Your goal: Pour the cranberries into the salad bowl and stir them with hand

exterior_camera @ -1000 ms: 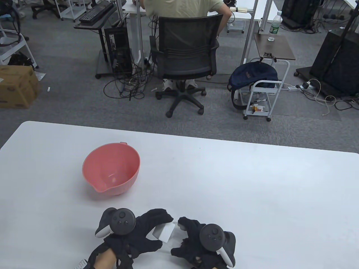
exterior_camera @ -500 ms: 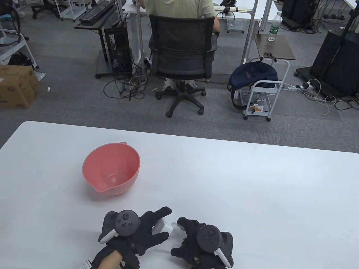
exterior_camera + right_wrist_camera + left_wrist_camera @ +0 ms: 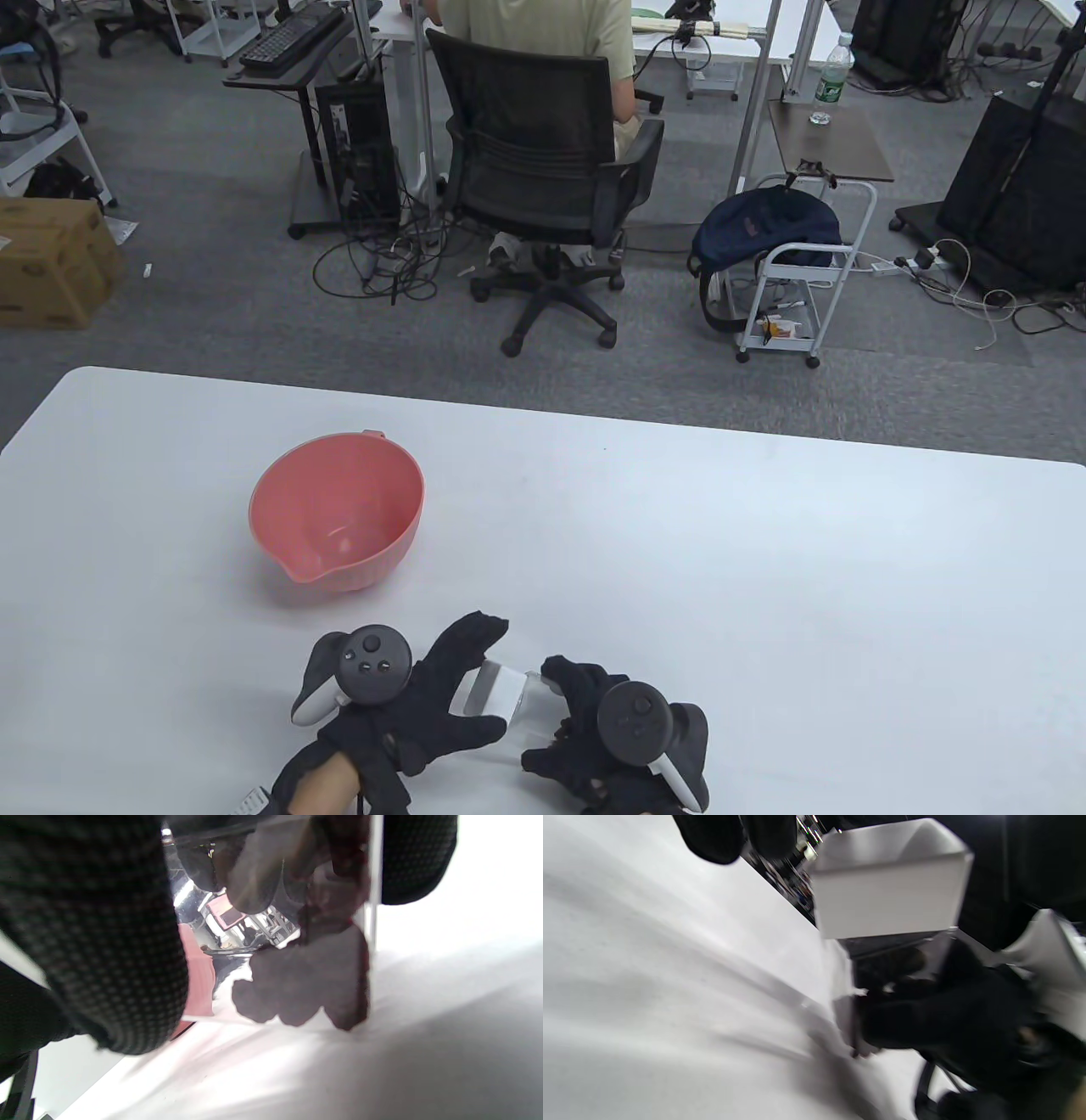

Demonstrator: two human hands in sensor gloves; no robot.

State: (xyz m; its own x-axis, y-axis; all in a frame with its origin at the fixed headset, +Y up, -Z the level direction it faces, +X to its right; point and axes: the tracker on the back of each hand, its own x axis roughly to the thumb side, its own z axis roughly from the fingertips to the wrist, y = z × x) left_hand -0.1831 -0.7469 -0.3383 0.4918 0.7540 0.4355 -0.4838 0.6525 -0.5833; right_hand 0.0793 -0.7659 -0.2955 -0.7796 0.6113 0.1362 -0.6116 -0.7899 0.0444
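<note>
A pink salad bowl [image 3: 335, 518] stands empty on the white table [image 3: 764, 594], left of centre. At the near edge both hands meet over a small clear container [image 3: 530, 709] with a white lid [image 3: 501, 688]. My right hand [image 3: 547, 713] grips the container, fingers curled round its sides. My left hand [image 3: 492, 679] spans the lid between spread fingers and thumb. In the right wrist view dark red cranberries [image 3: 305, 984] show through the clear wall, with the bowl [image 3: 197, 984] behind. The left wrist view shows the lid [image 3: 886, 895] above the container, blurred.
The bowl's spout points toward the near side, about a hand's length from the hands. The table's far edge [image 3: 594, 416] borders a carpeted floor with an office chair [image 3: 543, 170] and a seated person beyond.
My left fingers have uncurled from over the lid and now spread wider around it. The right hand has barely moved. The person on the chair behind has swivelled.
</note>
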